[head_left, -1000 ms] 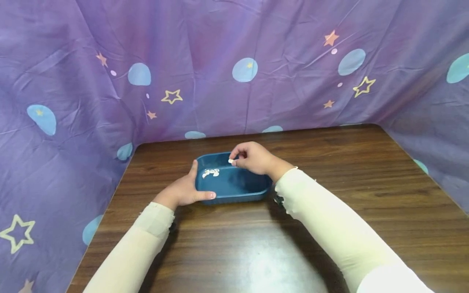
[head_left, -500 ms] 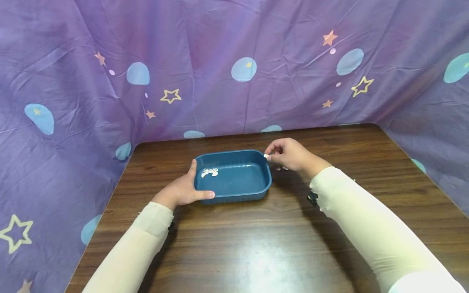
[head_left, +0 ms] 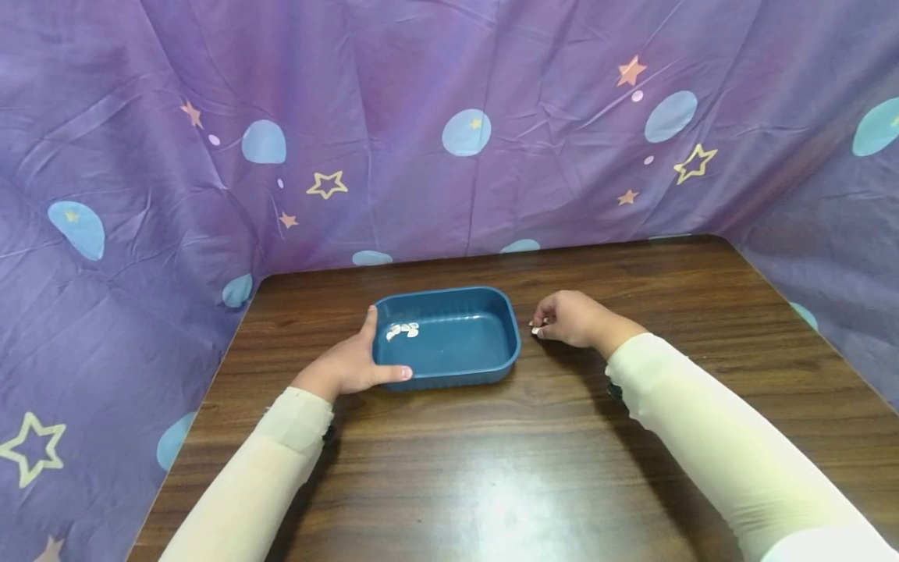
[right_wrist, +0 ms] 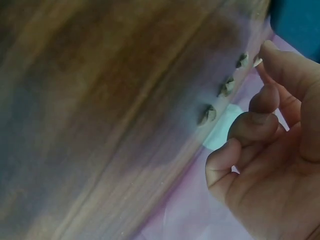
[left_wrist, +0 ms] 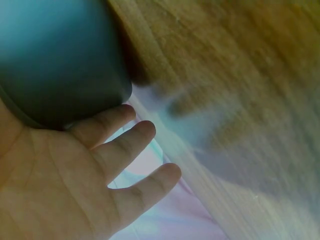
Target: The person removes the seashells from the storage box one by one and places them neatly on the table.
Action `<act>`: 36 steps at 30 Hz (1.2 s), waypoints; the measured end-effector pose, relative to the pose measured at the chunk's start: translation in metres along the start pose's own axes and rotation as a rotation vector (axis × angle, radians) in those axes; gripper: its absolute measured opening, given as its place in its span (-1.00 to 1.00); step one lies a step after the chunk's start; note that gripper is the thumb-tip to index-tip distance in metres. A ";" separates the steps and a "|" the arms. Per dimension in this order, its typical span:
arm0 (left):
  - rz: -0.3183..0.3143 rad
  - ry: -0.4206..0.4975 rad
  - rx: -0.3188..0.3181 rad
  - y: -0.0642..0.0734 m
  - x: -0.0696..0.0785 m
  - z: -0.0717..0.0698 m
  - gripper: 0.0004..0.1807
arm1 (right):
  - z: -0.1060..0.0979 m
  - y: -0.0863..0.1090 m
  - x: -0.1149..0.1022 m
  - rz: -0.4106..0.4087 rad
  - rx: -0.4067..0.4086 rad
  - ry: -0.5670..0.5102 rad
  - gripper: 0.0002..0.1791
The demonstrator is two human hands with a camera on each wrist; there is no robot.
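Observation:
A blue rectangular basin (head_left: 449, 347) sits on the table, with several small white pieces (head_left: 403, 331) grouped at its left end. My left hand (head_left: 344, 365) spans that end, thumb lying over the near rim; its other fingers (left_wrist: 142, 192) stretch out straight below the basin's wall in the left wrist view. Just right of the basin, my right hand (head_left: 576, 318) pinches a small white piece (head_left: 537, 332) low at the tabletop. Its thumb tip partly hides that piece (right_wrist: 257, 62) in the right wrist view, where small pale curled pieces (right_wrist: 226, 87) lie in a row nearby.
The brown wood-grain table (head_left: 449, 453) has its far edge just behind the basin. A purple curtain (head_left: 393, 101) with stars and blue spots hangs at the back and both sides. Light glares off the near part of the tabletop.
My right hand has moved from over the basin out past its right side, then down to the table, with the white piece in its fingertips. My left hand has stayed on the basin.

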State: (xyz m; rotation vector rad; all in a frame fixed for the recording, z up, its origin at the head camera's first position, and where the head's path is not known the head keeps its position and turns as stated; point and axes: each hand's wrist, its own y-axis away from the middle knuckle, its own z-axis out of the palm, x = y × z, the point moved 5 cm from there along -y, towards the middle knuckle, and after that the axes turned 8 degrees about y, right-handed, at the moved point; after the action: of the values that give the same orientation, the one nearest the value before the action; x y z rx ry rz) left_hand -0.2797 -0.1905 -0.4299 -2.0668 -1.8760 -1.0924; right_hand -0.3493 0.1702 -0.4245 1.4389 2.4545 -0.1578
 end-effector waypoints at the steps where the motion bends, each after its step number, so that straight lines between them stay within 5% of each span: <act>1: 0.005 -0.004 0.001 0.000 0.000 0.000 0.53 | 0.001 0.000 0.000 0.004 -0.005 0.017 -0.93; 20: -0.003 0.008 0.000 -0.002 -0.003 -0.001 0.54 | 0.003 -0.005 0.000 0.023 0.002 0.142 -0.94; 25: -0.003 0.005 0.002 -0.002 -0.003 -0.001 0.55 | -0.010 -0.007 -0.004 0.050 0.031 0.020 -0.94; 31: -0.006 -0.001 0.004 -0.002 -0.003 -0.002 0.54 | -0.032 -0.016 -0.022 0.045 0.185 -0.228 -0.88; 36: -0.001 0.002 -0.002 -0.002 -0.003 -0.001 0.54 | -0.034 -0.027 -0.049 0.014 0.205 -0.273 -0.87</act>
State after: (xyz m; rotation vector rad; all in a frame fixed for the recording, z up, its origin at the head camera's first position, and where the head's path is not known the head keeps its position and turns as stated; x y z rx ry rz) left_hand -0.2822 -0.1929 -0.4314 -2.0652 -1.8766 -1.0960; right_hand -0.3564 0.1238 -0.3783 1.4074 2.2561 -0.5788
